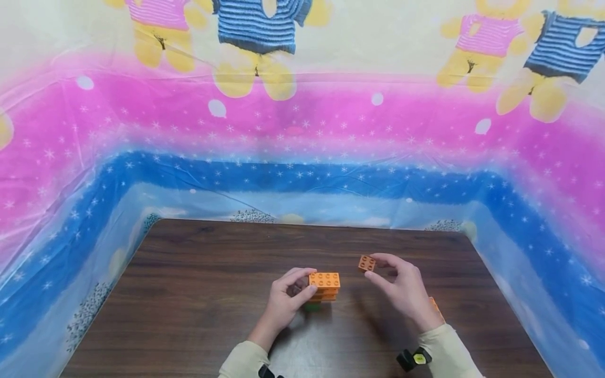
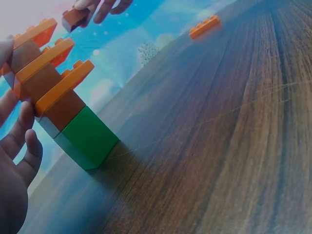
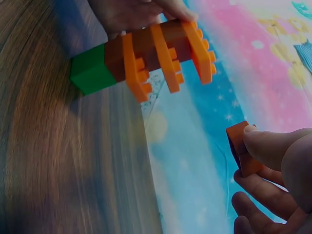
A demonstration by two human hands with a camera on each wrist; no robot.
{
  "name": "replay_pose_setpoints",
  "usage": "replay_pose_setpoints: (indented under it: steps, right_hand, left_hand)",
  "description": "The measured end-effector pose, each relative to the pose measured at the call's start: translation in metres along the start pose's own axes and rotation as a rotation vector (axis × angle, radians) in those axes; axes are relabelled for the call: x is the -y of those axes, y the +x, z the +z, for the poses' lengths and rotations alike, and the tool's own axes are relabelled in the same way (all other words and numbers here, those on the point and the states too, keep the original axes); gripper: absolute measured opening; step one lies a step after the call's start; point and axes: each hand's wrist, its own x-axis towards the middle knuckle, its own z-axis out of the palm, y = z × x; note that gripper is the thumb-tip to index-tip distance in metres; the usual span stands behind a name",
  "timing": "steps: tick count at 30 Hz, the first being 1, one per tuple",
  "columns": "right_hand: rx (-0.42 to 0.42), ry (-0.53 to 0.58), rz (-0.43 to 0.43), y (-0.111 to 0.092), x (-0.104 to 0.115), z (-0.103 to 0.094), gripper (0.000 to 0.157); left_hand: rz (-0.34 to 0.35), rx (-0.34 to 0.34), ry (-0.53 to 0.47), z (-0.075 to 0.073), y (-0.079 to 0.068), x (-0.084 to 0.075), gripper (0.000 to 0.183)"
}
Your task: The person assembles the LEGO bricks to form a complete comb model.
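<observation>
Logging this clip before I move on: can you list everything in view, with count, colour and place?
Brick tower: one, orange plates alternating with brown bricks on a green base brick, standing near the middle of the table.
Small brick: one, orange-brown, held in the air right of the tower's top.
Loose brick: one, orange, lying on the table apart from the tower, by the right wrist.
Table: one, dark wood grain.
Backdrop sheet: one, pink, blue and cream with teddy bear prints, around the table.
Wrist device: one, black, on the right wrist.
Left hand: grips the tower's upper part from the left.
Right hand: pinches the small brick.
</observation>
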Motion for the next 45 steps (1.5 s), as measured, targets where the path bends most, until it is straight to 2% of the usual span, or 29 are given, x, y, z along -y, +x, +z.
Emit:
replay_pose_setpoints:
  steps: [8, 15, 23, 37, 45]
  right_hand:
    - [0.011, 0.029, -0.012, 0.001, 0.010, 0.005, 0.043]
    - [0.018, 0.061, -0.068, 0.002, 0.018, 0.010, 0.043]
    - [0.033, 0.095, -0.089, 0.002, 0.027, 0.018, 0.045]
    - [0.071, 0.136, -0.136, 0.001, 0.040, 0.028, 0.039]
    - [0.079, 0.148, -0.163, 0.001, 0.045, 0.031, 0.038]
  left_hand:
    - [-0.004, 0.001, -0.003, 0.000, 0.000, -0.001, 0.029]
    - [0.014, -0.007, -0.005, 0.000, 0.000, 0.001, 0.029]
    - [-0.009, -0.010, 0.013, 0.001, 0.001, 0.000, 0.030]
    - [0.011, -0.024, -0.001, 0.002, 0.001, -0.001, 0.028]
    - [0.000, -0.014, 0.015, 0.001, 0.000, 0.000, 0.028]
